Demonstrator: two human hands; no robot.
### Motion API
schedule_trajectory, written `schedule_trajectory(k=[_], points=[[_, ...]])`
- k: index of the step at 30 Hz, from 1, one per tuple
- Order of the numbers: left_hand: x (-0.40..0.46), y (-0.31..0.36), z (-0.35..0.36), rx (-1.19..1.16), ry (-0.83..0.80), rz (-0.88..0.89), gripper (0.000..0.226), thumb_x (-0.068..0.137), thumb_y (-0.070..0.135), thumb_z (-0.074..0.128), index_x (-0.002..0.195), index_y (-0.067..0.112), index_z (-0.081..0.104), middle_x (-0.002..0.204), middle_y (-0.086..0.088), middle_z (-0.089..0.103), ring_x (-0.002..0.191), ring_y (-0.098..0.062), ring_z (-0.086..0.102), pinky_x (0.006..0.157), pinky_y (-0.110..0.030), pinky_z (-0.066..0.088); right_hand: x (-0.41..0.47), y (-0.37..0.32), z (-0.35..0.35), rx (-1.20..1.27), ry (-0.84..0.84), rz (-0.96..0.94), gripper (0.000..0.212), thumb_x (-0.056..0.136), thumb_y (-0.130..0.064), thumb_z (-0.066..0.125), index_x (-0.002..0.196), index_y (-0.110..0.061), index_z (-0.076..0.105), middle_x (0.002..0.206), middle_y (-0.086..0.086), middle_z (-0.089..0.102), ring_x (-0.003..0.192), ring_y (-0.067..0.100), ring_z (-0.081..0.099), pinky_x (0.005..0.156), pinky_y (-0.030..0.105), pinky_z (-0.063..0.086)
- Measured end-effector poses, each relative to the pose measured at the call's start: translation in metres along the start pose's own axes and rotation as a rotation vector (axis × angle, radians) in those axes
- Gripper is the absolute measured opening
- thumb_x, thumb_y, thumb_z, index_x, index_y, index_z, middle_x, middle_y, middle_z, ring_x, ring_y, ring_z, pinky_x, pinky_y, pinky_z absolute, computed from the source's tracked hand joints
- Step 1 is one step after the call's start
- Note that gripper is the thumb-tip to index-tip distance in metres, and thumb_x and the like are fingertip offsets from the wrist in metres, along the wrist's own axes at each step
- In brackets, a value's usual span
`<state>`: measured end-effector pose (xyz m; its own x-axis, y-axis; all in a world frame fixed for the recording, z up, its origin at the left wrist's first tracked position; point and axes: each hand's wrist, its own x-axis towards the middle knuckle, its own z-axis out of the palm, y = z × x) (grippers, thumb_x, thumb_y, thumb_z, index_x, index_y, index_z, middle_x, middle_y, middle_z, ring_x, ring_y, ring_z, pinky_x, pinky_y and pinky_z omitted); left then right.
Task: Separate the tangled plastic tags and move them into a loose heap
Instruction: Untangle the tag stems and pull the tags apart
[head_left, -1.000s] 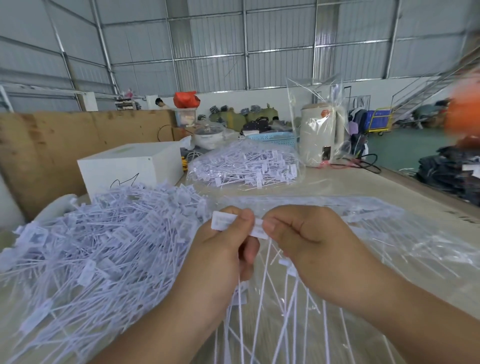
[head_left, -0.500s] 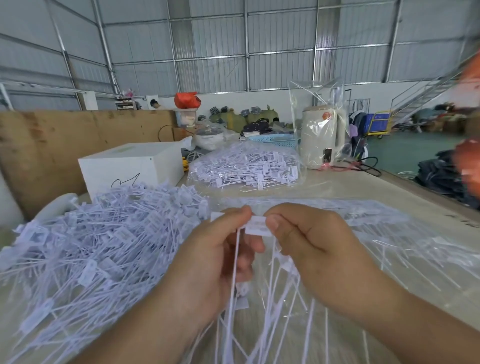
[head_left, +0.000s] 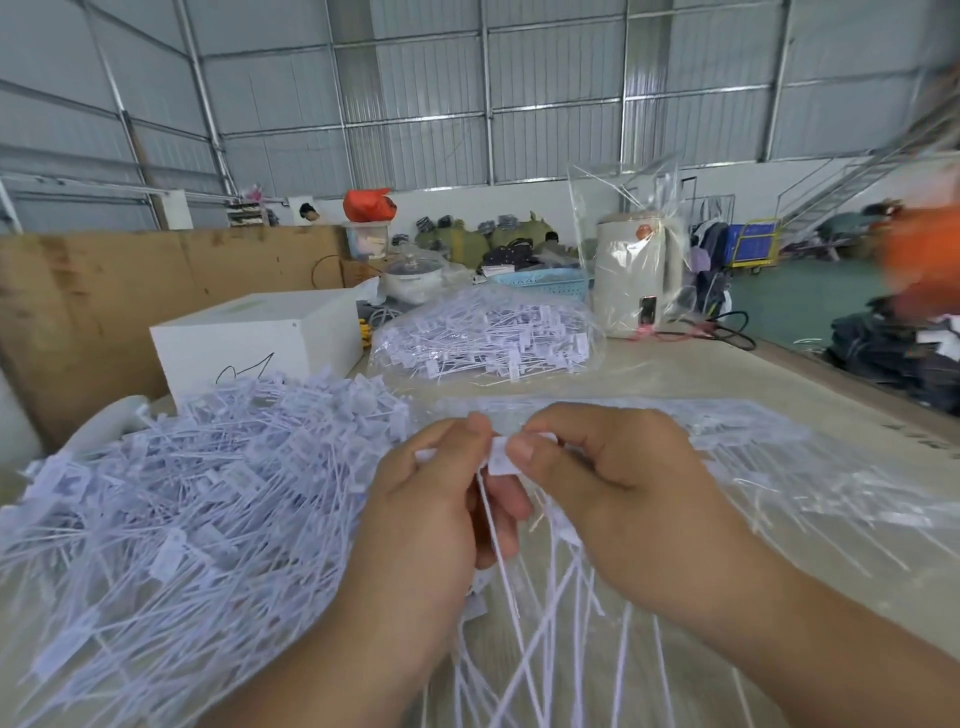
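The left hand (head_left: 436, 499) and the right hand (head_left: 618, 493) meet in the middle, close to the camera. Both have curled fingers. Together they pinch the flat white head of one plastic tag (head_left: 501, 461) between thumbs and fingertips. The right thumb presses on the front of the tag head. The left thumb sits just beside it, touching its edge. The tag's thin tail hangs down between the hands, and a bunch of other white tag tails (head_left: 545, 623) dangles below them, crossing each other.

A big loose heap of tags (head_left: 197, 509) lies on the table (head_left: 753, 374) to the left of the hands. A clear bag of tags (head_left: 483, 338) sits farther back, and flat clear plastic with a few tags (head_left: 805, 467) spreads out on the right.

Compared with half a second ago, the hands are in almost the same spot and still pinch the tag head. The head now sits more under the right thumb, and the hands are a little closer together.
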<state>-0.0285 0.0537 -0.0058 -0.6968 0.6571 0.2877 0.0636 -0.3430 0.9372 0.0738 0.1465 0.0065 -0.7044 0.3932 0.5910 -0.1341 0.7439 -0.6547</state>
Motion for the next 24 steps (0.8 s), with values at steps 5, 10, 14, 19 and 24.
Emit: schedule_trajectory(k=[5, 10, 14, 19, 24], points=[[0.006, 0.003, -0.01, -0.397, 0.102, -0.225, 0.029, 0.1, 0.023, 0.046, 0.074, 0.011, 0.052, 0.05, -0.005, 0.055, 0.034, -0.01, 0.043, 0.032, -0.013, 0.029, 0.001, 0.002, 0.004, -0.043, 0.273, -0.078, 0.034, 0.096, -0.031, 0.055, 0.066, -0.014, 0.056, 0.049, -0.008, 0.039, 0.044, 0.008, 0.036, 0.044, 0.018, 0.026], [0.015, 0.006, -0.023, -0.089, -0.095, -0.132, 0.036, 0.096, 0.037, 0.047, 0.074, 0.014, 0.063, 0.054, -0.004, 0.055, 0.037, -0.015, 0.045, 0.036, -0.02, 0.034, 0.001, 0.009, -0.006, 0.197, 0.003, -0.048, 0.019, 0.094, -0.034, 0.058, 0.083, -0.019, 0.061, 0.05, -0.005, 0.043, 0.044, 0.008, 0.036, 0.046, 0.02, 0.031], [0.005, 0.001, -0.014, -0.034, -0.346, -0.098, 0.044, 0.085, 0.054, 0.049, 0.092, 0.014, 0.067, 0.053, -0.008, 0.055, 0.039, -0.021, 0.051, 0.04, -0.024, 0.039, 0.0, 0.012, -0.001, 0.321, -0.159, 0.047, 0.007, 0.093, -0.033, 0.054, 0.096, -0.027, 0.053, 0.065, 0.026, 0.061, 0.06, 0.051, 0.053, 0.06, 0.063, 0.044], [0.004, 0.0, -0.016, 0.039, -0.358, -0.094, 0.054, 0.07, 0.068, 0.06, 0.097, 0.021, 0.067, 0.053, -0.005, 0.051, 0.037, -0.018, 0.043, 0.041, -0.023, 0.036, -0.001, 0.016, 0.001, 0.327, -0.208, 0.1, 0.012, 0.091, -0.038, 0.054, 0.099, -0.032, 0.048, 0.073, 0.028, 0.064, 0.065, 0.056, 0.055, 0.063, 0.064, 0.041], [0.001, -0.002, -0.017, 0.171, -0.324, -0.074, 0.034, 0.075, 0.064, 0.066, 0.07, 0.031, 0.059, 0.048, -0.003, 0.05, 0.035, -0.015, 0.038, 0.039, -0.019, 0.03, -0.001, 0.014, 0.002, 0.312, -0.272, 0.104, 0.013, 0.092, -0.038, 0.056, 0.101, -0.038, 0.046, 0.071, 0.008, 0.07, 0.07, 0.053, 0.059, 0.069, 0.068, 0.044]])
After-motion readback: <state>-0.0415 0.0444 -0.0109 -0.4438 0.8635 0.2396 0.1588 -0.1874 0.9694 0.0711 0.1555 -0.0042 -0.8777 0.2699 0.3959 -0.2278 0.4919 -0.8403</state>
